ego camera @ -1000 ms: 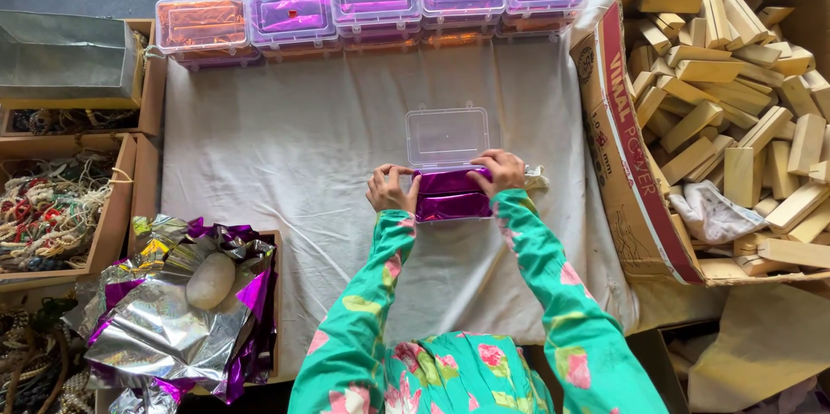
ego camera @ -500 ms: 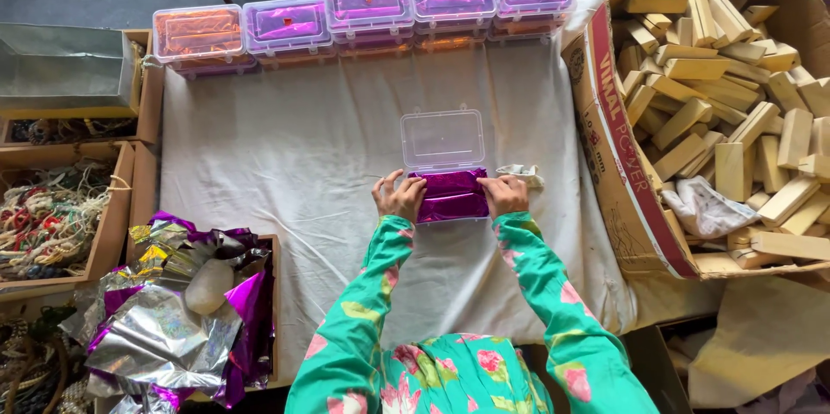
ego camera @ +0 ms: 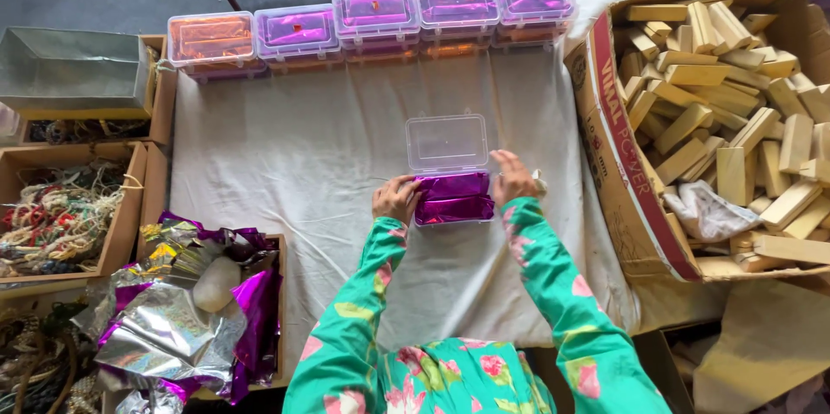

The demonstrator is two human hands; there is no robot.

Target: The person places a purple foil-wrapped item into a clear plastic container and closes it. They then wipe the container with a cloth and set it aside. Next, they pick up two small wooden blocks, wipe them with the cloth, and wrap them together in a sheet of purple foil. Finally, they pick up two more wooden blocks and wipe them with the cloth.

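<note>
A small clear plastic box (ego camera: 453, 198) lined with shiny purple foil lies on the white cloth (ego camera: 294, 163). Its clear lid (ego camera: 447, 143) stands open, tipped away from me. My left hand (ego camera: 396, 200) rests against the box's left side. My right hand (ego camera: 513, 179) touches its right side, fingers spread near the hinge corner. Both arms wear green floral sleeves.
A row of several shut clear boxes with purple and orange foil (ego camera: 372, 16) lines the far edge. A big cardboard box of wooden blocks (ego camera: 735, 120) stands at right. Foil sheets (ego camera: 181, 310) and trays of cords (ego camera: 60, 215) sit at left.
My hands shifted a little along the box's sides, the right hand moving up toward the lid. The box stayed where it was, with the lid open.
</note>
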